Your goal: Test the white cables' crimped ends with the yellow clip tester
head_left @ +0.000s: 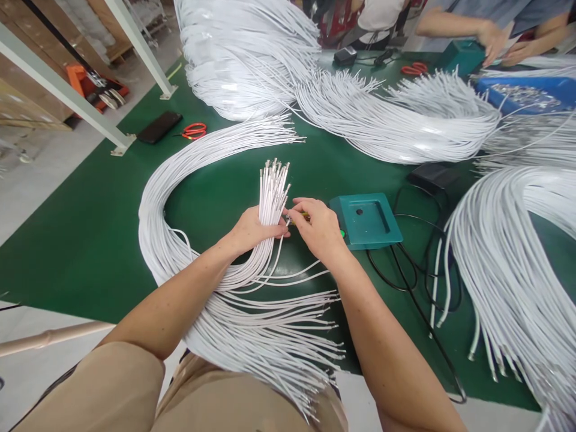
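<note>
My left hand (pixel 254 229) is wrapped round an upright bundle of white cables (pixel 270 201), whose metal-tipped ends point away from me. Just right of the bundle, my right hand (pixel 317 228) pinches a small part with something yellow at it; its fingertips nearly meet my left fingers, and the part is too small to name. One cable end reaches up between the hands. The rest of the cables curve left over the green table (pixel 81 240) and fan out below my arms. Close to my right hand's wrist stands a teal device (pixel 369 221) with a green light.
Orange-handled scissors (pixel 194 131) and a black phone-like object (pixel 159 127) lie at the back left. Large cable coils (pixel 243 54) fill the back; more cables (pixel 504 258) hang at right. Black cords trail from the device. Another person's hands work by a blue tray (pixel 558 90).
</note>
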Motion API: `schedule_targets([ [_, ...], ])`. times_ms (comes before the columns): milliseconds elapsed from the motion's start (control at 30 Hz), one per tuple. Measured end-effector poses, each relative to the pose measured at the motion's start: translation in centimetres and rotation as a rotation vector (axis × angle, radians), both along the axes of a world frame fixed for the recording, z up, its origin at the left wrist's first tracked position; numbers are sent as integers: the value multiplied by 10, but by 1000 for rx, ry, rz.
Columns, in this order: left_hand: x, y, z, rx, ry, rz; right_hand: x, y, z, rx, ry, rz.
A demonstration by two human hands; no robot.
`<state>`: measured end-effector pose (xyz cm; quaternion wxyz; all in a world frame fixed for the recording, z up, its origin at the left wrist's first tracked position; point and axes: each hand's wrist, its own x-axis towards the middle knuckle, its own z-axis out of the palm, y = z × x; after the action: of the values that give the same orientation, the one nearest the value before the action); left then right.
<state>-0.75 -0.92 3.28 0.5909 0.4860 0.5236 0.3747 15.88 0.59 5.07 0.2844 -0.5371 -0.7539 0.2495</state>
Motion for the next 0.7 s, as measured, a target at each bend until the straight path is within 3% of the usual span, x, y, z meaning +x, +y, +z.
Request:
schedule_targets([
  [167,-1,1,0,-3,-6,2,4,-2,1,-20,-102,7],
  [267,-1,2,-1,-5,-21,5,3,-3,-1,69,-147,-3],
  [333,-1,2,-2,-6,-29,9,3,-3,-4,137,-174,73],
  [400,-1,2,-3,-17,-36,16,5,-3,-6,187,-253,141],
  [533,-2,3,-3,-65,-45,25,16,-1,-5,281,-488,101],
  [700,-2,4,-5,-93,-42,31,23,3,-4,274,-617,172],
])
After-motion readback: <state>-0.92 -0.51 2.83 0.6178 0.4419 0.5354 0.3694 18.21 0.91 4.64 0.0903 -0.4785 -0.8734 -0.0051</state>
